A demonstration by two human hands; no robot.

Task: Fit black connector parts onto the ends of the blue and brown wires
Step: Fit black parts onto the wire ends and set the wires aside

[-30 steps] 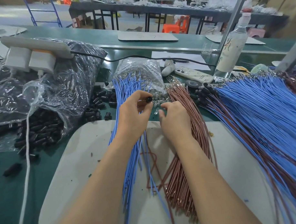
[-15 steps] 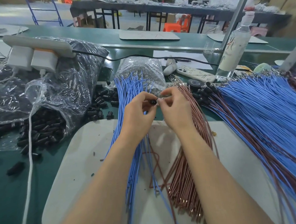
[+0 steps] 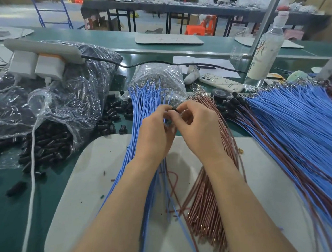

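Note:
My left hand (image 3: pixel 155 130) and my right hand (image 3: pixel 200 128) meet above the white board (image 3: pixel 92 185), fingertips together. Between them sits a small black connector part (image 3: pixel 174 112), pinched by the left fingers. The right fingers curl in against it; what they pinch is too small to see. A bundle of blue wires (image 3: pixel 141 100) runs under my left hand. A bundle of brown wires (image 3: pixel 223 127) lies under my right hand. Loose black connector parts (image 3: pixel 112 116) lie scattered left of the blue bundle.
A plastic bag of black parts (image 3: pixel 49 137) spills open at left, with a white power strip (image 3: pixel 44 49) on top. A clear bag of terminals (image 3: pixel 159 77) stands behind the wires. Phone (image 3: pixel 221 82), tape roll (image 3: pixel 221 94) and bottle (image 3: pixel 266 52) sit at right, beside a large pile of fitted wires (image 3: pixel 293 125).
My right hand has moved left and up to meet my left hand. Both hands rose slightly and their fingertips closed together around the black part.

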